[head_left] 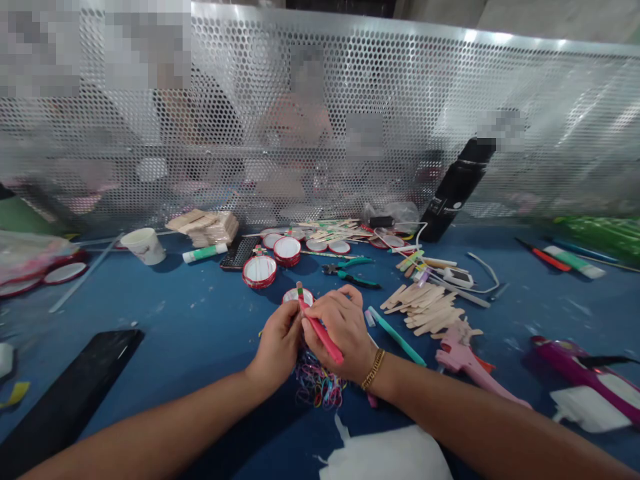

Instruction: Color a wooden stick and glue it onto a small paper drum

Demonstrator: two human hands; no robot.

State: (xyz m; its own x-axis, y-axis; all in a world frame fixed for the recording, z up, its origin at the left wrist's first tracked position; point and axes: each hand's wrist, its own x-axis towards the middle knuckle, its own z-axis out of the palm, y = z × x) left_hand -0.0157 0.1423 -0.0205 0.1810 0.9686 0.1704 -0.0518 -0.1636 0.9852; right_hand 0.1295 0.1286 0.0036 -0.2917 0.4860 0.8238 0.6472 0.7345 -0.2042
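Note:
My right hand (pixel 341 327) is closed around a pinkish-red marker (pixel 324 339), whose tip end points away from me. Close beside it, my left hand (pixel 277 343) pinches a small wooden stick (pixel 300 291) with green and red colouring near its end. The marker's front end meets the stick, though my fingers partly cover the contact. Just beyond both hands lies a round white disc with a red rim (pixel 291 295). Under my hands is a tangle of colourful rubber bands (pixel 321 383), partly hidden. A turquoise marker (pixel 397 337) rests to the right of my right hand.
Plain wooden sticks (pixel 425 308), a pink glue gun (pixel 467 360) and a purple tool (pixel 590 373) are on the right. Pliers (pixel 350 272) and red-rimmed discs (pixel 259 271) stand ahead. A paper cup (pixel 144 245), black phone (pixel 75 387) and tilted black bottle (pixel 453 197) surround the workspace.

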